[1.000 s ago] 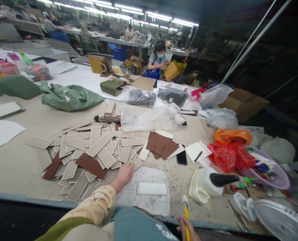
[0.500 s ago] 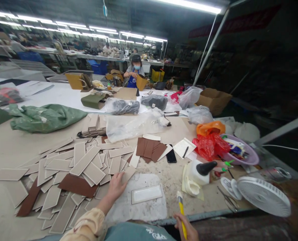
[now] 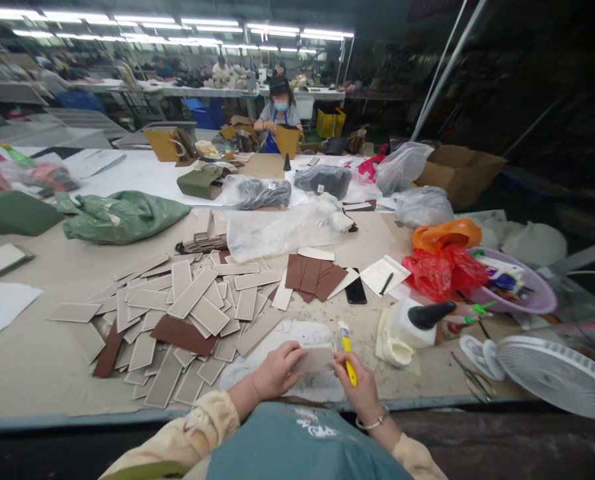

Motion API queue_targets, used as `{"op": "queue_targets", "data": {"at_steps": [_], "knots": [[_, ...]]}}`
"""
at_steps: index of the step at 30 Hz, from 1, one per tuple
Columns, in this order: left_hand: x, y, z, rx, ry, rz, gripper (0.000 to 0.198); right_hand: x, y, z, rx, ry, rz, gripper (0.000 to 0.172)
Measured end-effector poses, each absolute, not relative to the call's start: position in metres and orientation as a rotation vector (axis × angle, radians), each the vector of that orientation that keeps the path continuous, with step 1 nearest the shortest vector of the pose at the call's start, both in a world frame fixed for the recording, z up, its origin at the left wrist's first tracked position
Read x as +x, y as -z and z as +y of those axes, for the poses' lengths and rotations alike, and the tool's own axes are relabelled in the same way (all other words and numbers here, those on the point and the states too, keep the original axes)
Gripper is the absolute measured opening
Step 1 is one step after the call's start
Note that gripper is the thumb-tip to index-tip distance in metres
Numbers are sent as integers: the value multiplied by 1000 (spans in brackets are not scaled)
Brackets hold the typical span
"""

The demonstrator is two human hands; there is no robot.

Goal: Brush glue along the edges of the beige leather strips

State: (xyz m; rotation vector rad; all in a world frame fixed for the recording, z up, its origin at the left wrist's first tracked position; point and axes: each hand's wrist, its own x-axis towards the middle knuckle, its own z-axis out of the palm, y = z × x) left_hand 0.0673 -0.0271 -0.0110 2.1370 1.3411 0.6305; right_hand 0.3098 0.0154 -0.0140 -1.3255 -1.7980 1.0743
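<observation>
Between both hands is a grey-beige rectangular piece (image 3: pixel 315 360), above the stained white sheet (image 3: pixel 305 331) at the table's front. My left hand (image 3: pixel 280 369) grips its left end, thumb and fingers closed. My right hand (image 3: pixel 356 381) is wrapped round a yellow-handled brush (image 3: pixel 347 353), bristles pointing up and away, while its fingertips touch the piece's right end. To the left lies a loose heap of similar beige pieces (image 3: pixel 193 293) with pale edges, a brown piece (image 3: pixel 185 335) among them.
Right of the brush stands a white bottle (image 3: pixel 412 323) with a black top. Farther right are scissors (image 3: pixel 472 377), a white fan (image 3: pixel 560 377) and a purple basin (image 3: pixel 542 290). Brown pieces (image 3: pixel 311 275), a phone (image 3: pixel 355 291) and plastic bags (image 3: pixel 287 230) lie beyond. A person (image 3: pixel 279 117) sits opposite.
My left hand has moved right from the heap's edge and now holds a beige piece over the sheet. My right hand has come up with the brush to meet the piece. The view has shifted.
</observation>
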Motion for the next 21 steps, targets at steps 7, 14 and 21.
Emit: {"op": "queue_targets", "data": {"at_steps": [7, 14, 21], "knots": [[39, 47, -48, 2044, -695, 1600, 29, 338, 38, 16, -1437, -1017, -1776, 34], [10, 82, -63, 2001, -490, 1609, 25, 347, 54, 21, -1528, -977, -1765, 40], [19, 88, -52, 1997, -338, 1477, 27, 330, 63, 28, -1516, -1009, -1801, 41]]}}
